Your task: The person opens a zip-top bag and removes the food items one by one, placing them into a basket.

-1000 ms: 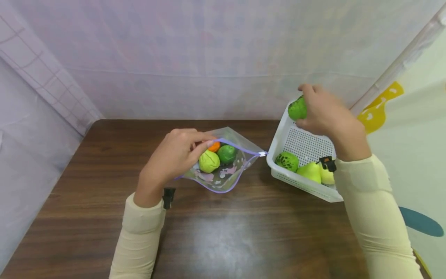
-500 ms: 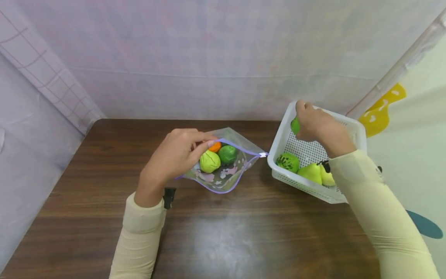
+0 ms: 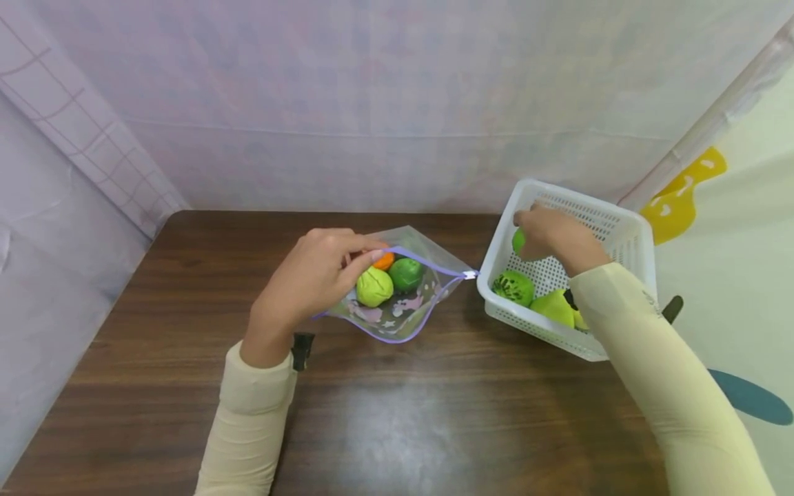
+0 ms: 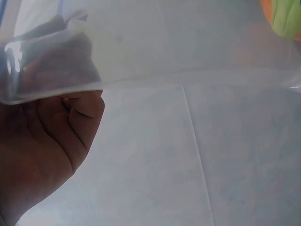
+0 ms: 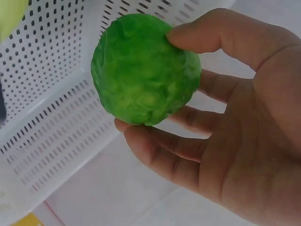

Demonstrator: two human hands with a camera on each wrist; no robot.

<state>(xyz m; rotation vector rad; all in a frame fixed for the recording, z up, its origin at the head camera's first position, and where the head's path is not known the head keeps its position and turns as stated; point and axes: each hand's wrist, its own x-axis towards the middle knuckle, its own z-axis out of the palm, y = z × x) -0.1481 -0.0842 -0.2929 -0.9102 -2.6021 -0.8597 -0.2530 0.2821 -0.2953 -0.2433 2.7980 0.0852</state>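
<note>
My left hand [image 3: 316, 272] pinches the purple-edged rim of a clear zip bag [image 3: 397, 324] between thumb and fingers. Its mouth gapes, showing a yellow-green ribbed toy fruit [image 3: 375, 287], a dark green one [image 3: 406, 275] and an orange one [image 3: 384, 260] partly covered by the hand. In the left wrist view, clear plastic [image 4: 155, 52] hangs over the hand's fingertips. My right hand [image 3: 555, 234] reaches over the white basket [image 3: 527, 310], gripping a knobbly green custard apple [image 5: 146, 70] between thumb and fingers. Its round body shows fully in the right wrist view.
In the basket's front part lie a green dark-speckled fruit [image 3: 513, 288] and a yellow-green pear [image 3: 554, 308], with a paler fruit partly behind my sleeve. The bag's white zip slider [image 3: 469, 275] sits close to the basket's rim. A pale cloth wall [image 3: 397, 138] backs the brown table [image 3: 310, 427].
My right hand has come down and toward me with the custard apple, from above the basket's back left corner into the basket's opening. My left hand and the bag have stayed in place.
</note>
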